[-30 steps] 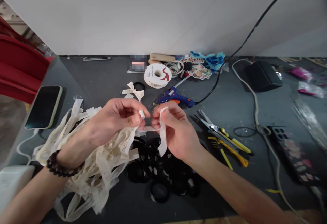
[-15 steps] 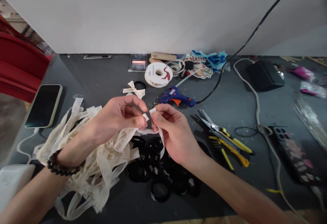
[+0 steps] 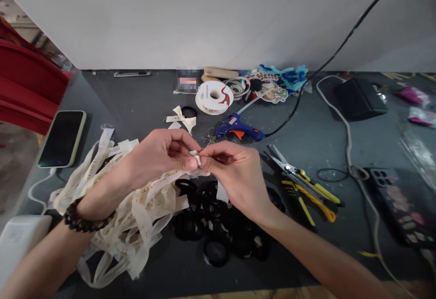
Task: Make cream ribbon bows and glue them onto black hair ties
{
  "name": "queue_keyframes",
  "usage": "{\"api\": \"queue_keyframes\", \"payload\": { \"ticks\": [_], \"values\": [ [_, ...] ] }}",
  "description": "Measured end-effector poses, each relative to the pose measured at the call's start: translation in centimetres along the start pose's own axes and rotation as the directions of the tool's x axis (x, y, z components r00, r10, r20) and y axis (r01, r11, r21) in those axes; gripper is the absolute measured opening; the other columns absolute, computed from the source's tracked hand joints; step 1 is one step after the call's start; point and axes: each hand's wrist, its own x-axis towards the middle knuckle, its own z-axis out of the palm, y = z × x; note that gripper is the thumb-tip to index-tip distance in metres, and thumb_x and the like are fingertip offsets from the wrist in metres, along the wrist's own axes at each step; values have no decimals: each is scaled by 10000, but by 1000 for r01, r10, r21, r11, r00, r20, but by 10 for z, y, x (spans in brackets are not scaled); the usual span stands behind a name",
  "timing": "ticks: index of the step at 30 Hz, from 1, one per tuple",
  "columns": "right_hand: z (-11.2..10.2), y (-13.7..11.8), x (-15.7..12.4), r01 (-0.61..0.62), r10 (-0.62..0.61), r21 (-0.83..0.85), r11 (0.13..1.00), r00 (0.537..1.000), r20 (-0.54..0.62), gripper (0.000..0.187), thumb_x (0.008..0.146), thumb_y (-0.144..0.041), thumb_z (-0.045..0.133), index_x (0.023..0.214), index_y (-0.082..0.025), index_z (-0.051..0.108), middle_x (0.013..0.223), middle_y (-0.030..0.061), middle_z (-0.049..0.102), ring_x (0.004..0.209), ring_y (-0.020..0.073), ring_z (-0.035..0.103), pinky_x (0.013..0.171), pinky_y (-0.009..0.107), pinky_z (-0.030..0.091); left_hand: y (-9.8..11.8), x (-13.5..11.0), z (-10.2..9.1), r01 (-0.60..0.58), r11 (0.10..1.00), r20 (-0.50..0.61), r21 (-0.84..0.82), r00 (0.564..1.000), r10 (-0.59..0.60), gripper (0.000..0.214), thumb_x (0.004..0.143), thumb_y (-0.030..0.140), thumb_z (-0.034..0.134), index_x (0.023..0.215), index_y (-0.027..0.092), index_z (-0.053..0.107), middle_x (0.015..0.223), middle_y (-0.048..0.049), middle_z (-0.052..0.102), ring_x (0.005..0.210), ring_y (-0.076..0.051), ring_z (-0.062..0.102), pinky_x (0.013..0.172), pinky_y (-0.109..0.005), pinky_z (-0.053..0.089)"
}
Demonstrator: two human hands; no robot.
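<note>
Just beyond my left hand (image 3: 166,156) and right hand (image 3: 236,171), a round, white-and-dark-red spool (image 3: 215,103) reads “Ribbon”. Both hands meet, pinched closely on narrow white fabric ribbon (image 3: 198,159) between them.

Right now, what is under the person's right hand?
Black bands and a white ribbon end peek out from beneath the right hand; whatever lies directly under it is covered.
</note>
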Motion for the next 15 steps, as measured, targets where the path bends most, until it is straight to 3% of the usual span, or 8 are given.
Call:
{"api": "queue_keyframes", "payload": {
  "ticks": [9, 15],
  "values": [
    [4, -8, -4, -28, 31, -32, 999, 996, 82, 171, 756, -241, 903, 914, -273, 847, 890, -10, 823, 791, 130, 746, 729, 218, 595, 0, -2, 1, 8, 995, -153, 101, 988, 8, 257, 684, 197, 908, 800, 156, 683, 694, 7, 717, 667, -109, 638, 603, -197, 461],
    [2, -2, 0, -126, 105, 131, 983, 982, 155, 75, 800, -288, 878, 844, -252, 829, 741, -22, 765, 687, 99, 681, 705, 221, 568, -2, -4, -2, 57, 997, -116, 42, 992, -52, 268, 639, 216, 933, 793, 168, 718, 698, -2, 733, 679, -135, 676, 635, -227, 495]
  ]
}}
